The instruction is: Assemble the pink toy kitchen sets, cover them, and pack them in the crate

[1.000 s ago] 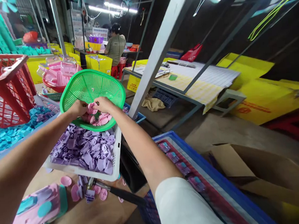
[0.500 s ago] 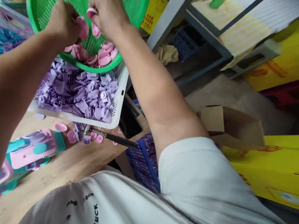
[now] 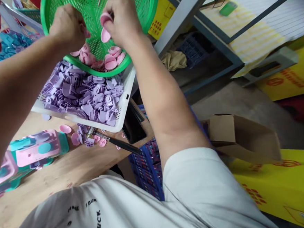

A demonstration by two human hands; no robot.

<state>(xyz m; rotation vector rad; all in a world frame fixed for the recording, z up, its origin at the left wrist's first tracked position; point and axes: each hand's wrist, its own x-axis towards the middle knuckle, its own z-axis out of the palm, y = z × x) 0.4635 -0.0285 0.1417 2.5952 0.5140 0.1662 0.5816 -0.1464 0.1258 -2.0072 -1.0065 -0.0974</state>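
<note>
A green mesh basket leans tilted on the far rim of a white tray and holds several small pink plastic pieces. Both my hands are inside it. My right hand is closed, pinching pink pieces between thumb and fingers. My left hand is closed in a fist over the basket's low side, with a bit of pink showing at its fingers. The white tray is full of purple plastic parts.
On the wooden bench lie a pink and teal toy, loose pink and purple pieces, a dark-handled tool and a black phone. A blue crate, a cardboard box and a grey frame post stand to the right.
The view has dropped down toward my shirt and the bench. My hands stay in the basket; the right has lifted pink pieces out of the pile.
</note>
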